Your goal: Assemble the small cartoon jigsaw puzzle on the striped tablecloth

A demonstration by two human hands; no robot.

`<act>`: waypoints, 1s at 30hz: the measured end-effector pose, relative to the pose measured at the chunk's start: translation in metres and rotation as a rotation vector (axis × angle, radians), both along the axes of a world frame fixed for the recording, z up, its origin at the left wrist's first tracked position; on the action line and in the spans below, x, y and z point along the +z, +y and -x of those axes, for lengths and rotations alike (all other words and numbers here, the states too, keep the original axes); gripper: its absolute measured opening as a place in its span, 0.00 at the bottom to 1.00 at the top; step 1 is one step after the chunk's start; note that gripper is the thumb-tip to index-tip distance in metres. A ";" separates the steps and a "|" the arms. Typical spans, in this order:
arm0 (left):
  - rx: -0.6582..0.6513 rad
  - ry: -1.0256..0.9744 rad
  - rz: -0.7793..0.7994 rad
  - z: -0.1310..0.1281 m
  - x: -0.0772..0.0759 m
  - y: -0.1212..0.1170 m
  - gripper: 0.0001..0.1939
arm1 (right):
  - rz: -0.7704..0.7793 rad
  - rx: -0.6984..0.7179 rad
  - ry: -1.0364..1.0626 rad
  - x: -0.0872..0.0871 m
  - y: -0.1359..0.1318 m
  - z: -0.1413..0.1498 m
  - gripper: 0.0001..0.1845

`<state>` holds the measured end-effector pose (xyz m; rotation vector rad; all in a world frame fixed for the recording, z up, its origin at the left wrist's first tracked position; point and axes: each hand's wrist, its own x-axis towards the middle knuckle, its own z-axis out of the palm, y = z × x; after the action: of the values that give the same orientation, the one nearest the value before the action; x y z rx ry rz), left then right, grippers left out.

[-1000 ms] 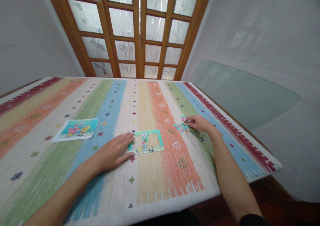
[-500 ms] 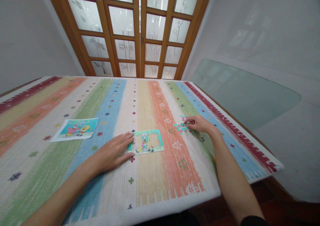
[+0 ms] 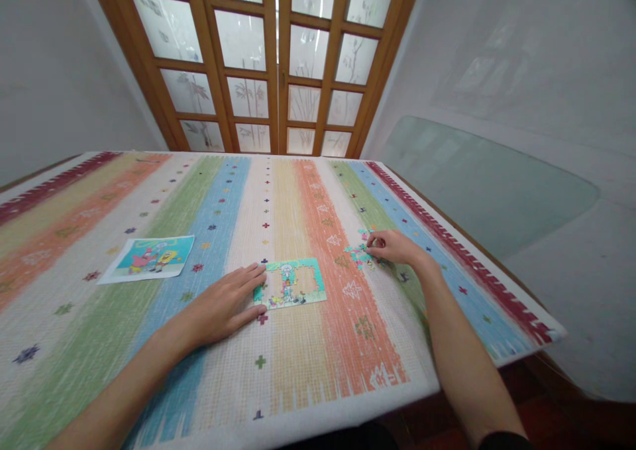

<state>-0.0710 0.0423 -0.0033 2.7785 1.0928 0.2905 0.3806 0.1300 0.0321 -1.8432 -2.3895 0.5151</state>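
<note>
A partly assembled jigsaw puzzle (image 3: 287,292) lies flat on the table, its border and a middle strip with a cartoon figure filled in and gaps on both sides. My left hand (image 3: 229,299) rests palm down at its left edge, fingers stretched out and touching it. To the right, a small heap of loose jigsaw pieces (image 3: 356,256) is spread on the cloth. Over that heap, thumb and fingertips of my right hand (image 3: 390,246) are pinched together on a puzzle piece, which the fingers mostly hide.
A printed cartoon picture sheet (image 3: 159,259) lies to the left of the puzzle. The striped tablecloth (image 3: 293,364) covers the table, whose near edge runs close to my body. Behind stand wooden glazed doors (image 3: 278,72), and a glass panel (image 3: 487,178) is at the right.
Very little differs. My right hand's fingers have shifted slightly among the loose pieces; the left hand stays in place on the puzzle.
</note>
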 end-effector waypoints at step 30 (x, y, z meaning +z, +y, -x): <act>0.006 -0.016 0.008 -0.001 0.002 0.000 0.29 | -0.021 0.024 -0.010 0.002 0.000 -0.013 0.18</act>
<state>-0.0699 0.0421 -0.0016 2.7619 1.0961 0.3078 0.3935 0.1302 0.0343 -1.8147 -2.4164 0.4821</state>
